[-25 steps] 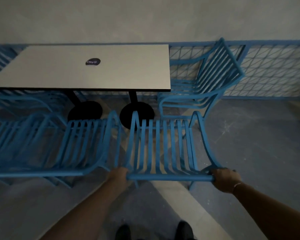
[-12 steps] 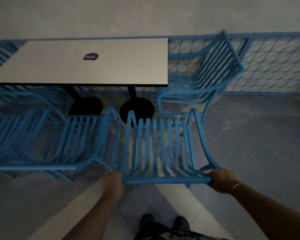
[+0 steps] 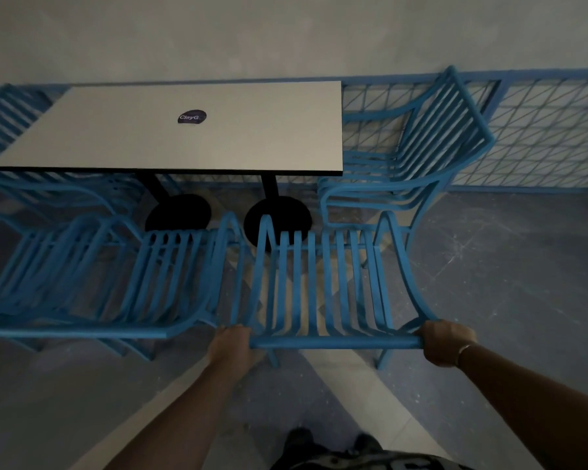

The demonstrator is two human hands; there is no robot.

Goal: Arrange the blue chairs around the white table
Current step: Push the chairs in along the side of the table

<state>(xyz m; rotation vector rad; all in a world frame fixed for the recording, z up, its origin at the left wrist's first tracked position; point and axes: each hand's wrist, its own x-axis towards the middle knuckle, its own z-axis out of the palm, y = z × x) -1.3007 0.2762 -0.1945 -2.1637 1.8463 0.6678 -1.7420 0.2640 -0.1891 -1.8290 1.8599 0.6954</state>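
A white rectangular table [image 3: 252, 144] on two black round feet stands by the wall. Directly in front of me is a blue slatted chair [image 3: 323, 286], its back toward me. My left hand [image 3: 233, 346] grips the left end of its top rail and my right hand [image 3: 443, 342] grips the right end. A second blue chair [image 3: 99, 283] stands right beside it on the left, also facing the table. A third blue chair [image 3: 418, 154] sits at the table's right end. More blue chairs [image 3: 11, 127] show at the far left, partly hidden by the table.
A blue wire-mesh fence [image 3: 540, 130] runs along the grey wall behind the table. The floor at right is bare grey concrete. A dark round sticker [image 3: 192, 117] lies on the tabletop. My shoes [image 3: 330, 442] are at the bottom edge.
The chair I hold has shifted forward, closer to the table, and my view has moved with it. Both hands keep their grip on the top rail.
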